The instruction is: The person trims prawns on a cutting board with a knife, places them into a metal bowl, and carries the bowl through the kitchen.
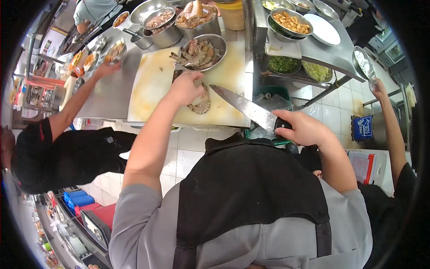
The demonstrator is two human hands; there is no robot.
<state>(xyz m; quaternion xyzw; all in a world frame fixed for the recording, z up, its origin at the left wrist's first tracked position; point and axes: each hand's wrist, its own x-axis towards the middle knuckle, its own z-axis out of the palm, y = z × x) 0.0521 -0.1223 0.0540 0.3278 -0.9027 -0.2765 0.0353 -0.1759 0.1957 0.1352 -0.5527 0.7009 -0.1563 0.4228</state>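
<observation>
Black apron (pixel 251 188) foremost, a prawn (pixel 201 104) points away just right of the left hand (pixel 184 89), fingers loosely open, the right hand (pixel 305 128) gripping a knife (pixel 244 106)

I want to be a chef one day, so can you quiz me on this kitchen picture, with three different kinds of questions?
1. What is the right hand holding?
A) a spoon
B) a knife
C) a whisk

2. True or false: the metal bowl has more than one prawn in it.

3. Fill in the missing word: the loose prawn is lying on a cutting ____.

Key: 1. B; 2. true; 3. board
</observation>
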